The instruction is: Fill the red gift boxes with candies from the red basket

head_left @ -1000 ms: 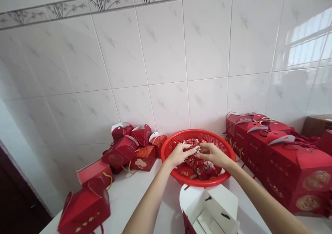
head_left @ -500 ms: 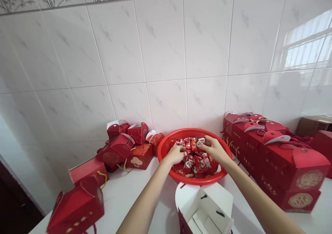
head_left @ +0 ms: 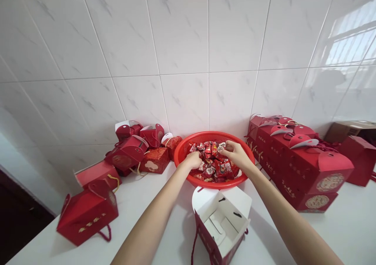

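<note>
A red plastic basket [head_left: 248, 175] holds many red-wrapped candies [head_left: 225, 168], some with white labels. Inside it, at the left, my left hand [head_left: 194, 160] has its fingers curled down among the candies; its fingertips are partly hidden. At the right, my right hand [head_left: 235, 154] pinches at a wrapped candy with a white label [head_left: 221, 146]. In front of the basket stands a red gift box [head_left: 210, 233] with its top flaps open. Its white inside shows, with folded bottom flaps and dark cord ends through the walls.
Several closed red gift boxes [head_left: 88, 218] lie along the left side of the white table [head_left: 155, 229]. At the right, more red boxes [head_left: 296, 163] stand stacked in a row. A brown carton [head_left: 342, 133] sits behind them, and a tiled wall [head_left: 188, 100] rises behind the basket.
The camera has tipped downward, so more of the open box shows. Both hands stay in the basket; the left fingers have curled deeper among the candies.
</note>
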Available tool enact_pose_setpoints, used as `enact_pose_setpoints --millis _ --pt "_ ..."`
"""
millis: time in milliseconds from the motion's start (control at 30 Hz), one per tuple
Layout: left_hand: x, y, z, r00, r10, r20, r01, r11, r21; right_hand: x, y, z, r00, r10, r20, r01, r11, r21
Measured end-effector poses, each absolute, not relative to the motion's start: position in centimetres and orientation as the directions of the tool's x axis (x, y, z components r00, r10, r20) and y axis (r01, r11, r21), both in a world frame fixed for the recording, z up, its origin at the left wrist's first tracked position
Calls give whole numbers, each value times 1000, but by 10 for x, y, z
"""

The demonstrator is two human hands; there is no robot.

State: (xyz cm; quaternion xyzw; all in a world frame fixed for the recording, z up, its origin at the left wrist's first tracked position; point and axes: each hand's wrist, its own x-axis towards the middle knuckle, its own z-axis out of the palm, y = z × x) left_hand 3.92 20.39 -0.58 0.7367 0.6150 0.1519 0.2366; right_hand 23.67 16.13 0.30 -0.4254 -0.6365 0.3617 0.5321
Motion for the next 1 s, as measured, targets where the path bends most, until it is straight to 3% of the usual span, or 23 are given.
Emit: enact_pose_setpoints --millis 233,400,700,867,1000 --pt "36 212 -10 137 985 -101 811 -53 582 237 161 3 -74 917 392 169 399 -901" --pt "36 210 -12 146 979 -144 839 -46 542 239 163 0 -111 913 391 149 405 -902" --pt "42 202 -2 281 933 -225 868 -147 475 240 165 -5 -135 916 377 184 397 -899" --pt "43 199 4 330 892 -310 912 -216 349 240 160 -1 -157 922 354 127 374 -919" --pt "42 198 2 378 876 -301 888 -250 386 240 155 5 -162 933 322 51 333 -941"
